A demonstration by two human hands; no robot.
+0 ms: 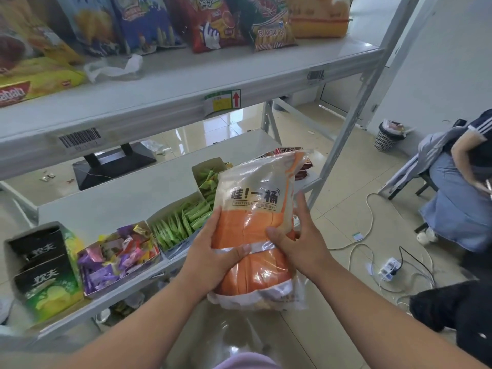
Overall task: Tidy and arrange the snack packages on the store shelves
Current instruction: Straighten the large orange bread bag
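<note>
The orange snack bag [255, 230], gripped by left hand [213, 259] and right hand [298, 243] at frame centre, awaits shelving; upper-shelf packages [213, 22] already stand.

You are working in bright, even daylight with no hard shadows. Light reflects off the glossy floor tiles [213, 129] behind the shelving, giving pale washed-out patches. Glare streaks lie on the clear film of the orange snack bag [255, 230], strongest across its lower half. The underside of the upper shelf [186, 83] reads slightly darker than its top face. Wide-angle distortion: the shelf edges bow and the upright post [354, 121] leans. Packets along the top edge are soft and smeared; your forearms at the bottom edge are blurred. The centre is sharp enough to read print on the bag.
</note>
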